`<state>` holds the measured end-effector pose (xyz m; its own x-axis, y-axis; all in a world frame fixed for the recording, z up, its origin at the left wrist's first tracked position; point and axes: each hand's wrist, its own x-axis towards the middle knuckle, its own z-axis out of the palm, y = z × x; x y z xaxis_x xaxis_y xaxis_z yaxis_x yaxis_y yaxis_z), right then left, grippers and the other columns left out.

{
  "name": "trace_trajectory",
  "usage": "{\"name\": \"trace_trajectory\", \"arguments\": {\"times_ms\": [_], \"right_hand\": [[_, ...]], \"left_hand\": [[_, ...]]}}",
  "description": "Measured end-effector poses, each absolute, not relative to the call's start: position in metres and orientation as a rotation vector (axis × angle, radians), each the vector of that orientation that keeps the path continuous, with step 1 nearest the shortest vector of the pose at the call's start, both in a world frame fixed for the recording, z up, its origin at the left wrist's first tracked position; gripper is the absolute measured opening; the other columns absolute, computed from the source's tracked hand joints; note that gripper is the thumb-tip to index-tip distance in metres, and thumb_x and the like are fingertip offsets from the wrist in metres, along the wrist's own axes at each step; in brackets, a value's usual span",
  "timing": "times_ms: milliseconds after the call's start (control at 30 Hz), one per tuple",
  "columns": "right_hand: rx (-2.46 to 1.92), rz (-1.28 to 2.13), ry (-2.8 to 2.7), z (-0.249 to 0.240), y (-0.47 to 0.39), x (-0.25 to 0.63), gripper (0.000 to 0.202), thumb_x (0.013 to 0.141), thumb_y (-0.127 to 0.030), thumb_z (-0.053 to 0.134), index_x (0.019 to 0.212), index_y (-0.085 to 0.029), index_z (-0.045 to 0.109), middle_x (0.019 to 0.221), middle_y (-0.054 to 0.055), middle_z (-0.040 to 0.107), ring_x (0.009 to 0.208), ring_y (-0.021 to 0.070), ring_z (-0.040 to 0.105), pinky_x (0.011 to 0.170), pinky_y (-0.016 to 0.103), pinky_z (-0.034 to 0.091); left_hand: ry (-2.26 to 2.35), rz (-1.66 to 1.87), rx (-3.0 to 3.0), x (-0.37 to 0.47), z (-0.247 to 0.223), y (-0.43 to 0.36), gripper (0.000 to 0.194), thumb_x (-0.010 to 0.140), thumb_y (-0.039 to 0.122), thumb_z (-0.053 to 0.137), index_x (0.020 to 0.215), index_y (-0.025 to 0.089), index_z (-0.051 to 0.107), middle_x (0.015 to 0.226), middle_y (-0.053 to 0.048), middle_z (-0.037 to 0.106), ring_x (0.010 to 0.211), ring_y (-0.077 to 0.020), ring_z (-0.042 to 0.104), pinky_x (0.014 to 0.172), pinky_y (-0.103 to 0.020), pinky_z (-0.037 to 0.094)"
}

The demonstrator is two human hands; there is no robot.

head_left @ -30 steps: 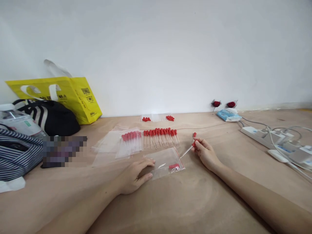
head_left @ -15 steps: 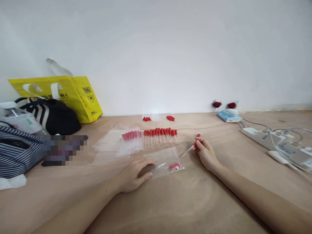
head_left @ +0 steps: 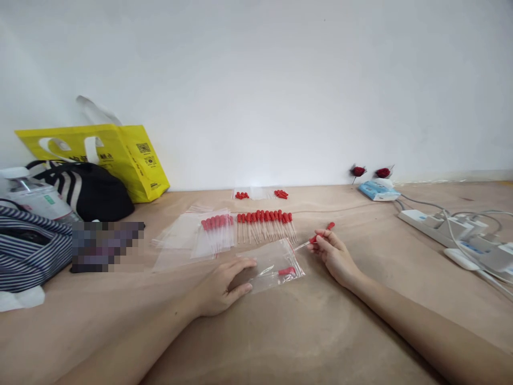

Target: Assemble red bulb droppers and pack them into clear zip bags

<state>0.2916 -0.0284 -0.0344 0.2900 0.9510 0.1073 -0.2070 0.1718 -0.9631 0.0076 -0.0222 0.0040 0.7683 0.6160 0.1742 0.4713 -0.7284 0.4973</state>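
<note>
My left hand point(head_left: 222, 286) rests on the table with thumb and fingers curved around the near-left end of a clear zip-lock bag point(head_left: 266, 261), holding it. Inside that bag lies one glass dropper with a red rubber bulb point(head_left: 286, 271). A second dropper point(head_left: 313, 240) is pinched by its red bulb part in my right hand point(head_left: 334, 255). Its glass tip points left and meets the bag's upper right corner, by the open-looking edge; whether it is inside, I cannot tell. Behind the bag stretches a row of several droppers point(head_left: 264, 216), bulbs facing the wall.
Flat zip-lock bags point(head_left: 176, 235) lie left of the row, some holding droppers point(head_left: 216, 223). More red bulbs point(head_left: 281, 194) sit near the wall. A tissue pack point(head_left: 377, 191) and power strips point(head_left: 452, 227) with cables are on the right. Bags, including a yellow one point(head_left: 136, 160), crowd the left.
My right hand has tilted the dropper flatter and brought its glass tip left to the bag's corner. My left hand and the bag have barely moved.
</note>
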Motion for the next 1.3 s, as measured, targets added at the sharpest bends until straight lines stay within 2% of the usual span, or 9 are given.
{"name": "trace_trajectory", "arguments": {"times_ms": [200, 433, 700, 833, 933, 1000, 1100, 1300], "right_hand": [[-1.144, 1.119, -1.249, -0.026, -0.041, 0.279, 0.035, 0.061, -0.048, 0.066, 0.078, -0.021, 0.050, 0.071, 0.000, 0.059, 0.066, 0.0137, 0.055, 0.064, 0.028, 0.043], [-1.229, 0.972, -1.450, -0.030, -0.037, 0.271, 0.028, 0.059, -0.042, 0.068, 0.071, -0.018, 0.059, 0.079, 0.001, 0.059, 0.066, 0.0126, 0.052, 0.064, 0.027, 0.041], [-1.357, 0.943, -1.310, -0.024, -0.034, 0.268, 0.032, 0.067, -0.049, 0.059, 0.066, -0.017, 0.057, 0.057, -0.002, 0.051, 0.053, 0.0107, 0.043, 0.051, 0.024, 0.035], [-1.258, 0.849, -1.557, -0.029, -0.034, 0.269, 0.027, 0.067, -0.044, 0.062, 0.068, -0.018, 0.062, 0.077, 0.003, 0.058, 0.066, 0.0138, 0.050, 0.062, 0.027, 0.041], [-1.165, 0.827, -1.734, -0.029, -0.035, 0.270, 0.024, 0.073, -0.042, 0.058, 0.076, -0.020, 0.067, 0.088, 0.006, 0.059, 0.084, 0.0175, 0.053, 0.079, 0.032, 0.040], [-1.098, 0.904, -1.772, -0.027, -0.035, 0.271, 0.026, 0.074, -0.042, 0.057, 0.083, -0.019, 0.067, 0.091, 0.006, 0.060, 0.087, 0.0178, 0.053, 0.082, 0.033, 0.040], [-1.035, 1.081, -1.772, -0.026, -0.035, 0.271, 0.031, 0.071, -0.044, 0.060, 0.086, -0.018, 0.065, 0.087, 0.005, 0.062, 0.079, 0.0162, 0.056, 0.074, 0.030, 0.044], [-1.136, 1.132, -1.702, -0.028, -0.027, 0.273, 0.035, 0.073, -0.048, 0.055, 0.074, -0.014, 0.065, 0.064, 0.000, 0.061, 0.057, 0.0113, 0.051, 0.055, 0.023, 0.040]], "left_hand": [[0.776, 0.502, 2.566, 0.009, 0.001, -0.020, 0.039, 0.082, 0.026, 0.048, 0.120, 0.023, 0.042, 0.132, -0.007, 0.040, 0.119, -0.0218, 0.039, 0.098, -0.038, 0.034], [0.762, 0.464, 2.578, 0.009, 0.000, -0.020, 0.037, 0.083, 0.026, 0.047, 0.120, 0.024, 0.043, 0.131, -0.006, 0.041, 0.118, -0.0210, 0.041, 0.097, -0.038, 0.035], [0.764, 0.431, 2.579, 0.010, 0.003, -0.021, 0.036, 0.083, 0.027, 0.046, 0.120, 0.024, 0.042, 0.125, -0.005, 0.049, 0.115, -0.0193, 0.044, 0.096, -0.036, 0.036], [0.782, 0.416, 2.575, 0.010, 0.003, -0.021, 0.037, 0.083, 0.026, 0.047, 0.120, 0.023, 0.043, 0.124, -0.005, 0.050, 0.113, -0.0197, 0.046, 0.095, -0.036, 0.038], [0.775, 0.405, 2.571, 0.010, 0.002, -0.020, 0.037, 0.083, 0.024, 0.045, 0.121, 0.023, 0.043, 0.125, -0.005, 0.050, 0.114, -0.0195, 0.046, 0.095, -0.036, 0.038], [0.777, 0.393, 2.575, 0.010, 0.001, -0.020, 0.037, 0.084, 0.024, 0.045, 0.121, 0.023, 0.044, 0.126, -0.004, 0.049, 0.115, -0.0194, 0.045, 0.096, -0.036, 0.037], [0.804, 0.373, 2.573, 0.010, 0.001, -0.020, 0.036, 0.084, 0.026, 0.044, 0.120, 0.023, 0.045, 0.127, -0.005, 0.048, 0.116, -0.0199, 0.044, 0.097, -0.038, 0.036], [0.799, 0.386, 2.589, 0.010, 0.001, -0.020, 0.037, 0.085, 0.029, 0.044, 0.122, 0.024, 0.044, 0.130, -0.004, 0.045, 0.120, -0.0194, 0.040, 0.100, -0.038, 0.033]]}}
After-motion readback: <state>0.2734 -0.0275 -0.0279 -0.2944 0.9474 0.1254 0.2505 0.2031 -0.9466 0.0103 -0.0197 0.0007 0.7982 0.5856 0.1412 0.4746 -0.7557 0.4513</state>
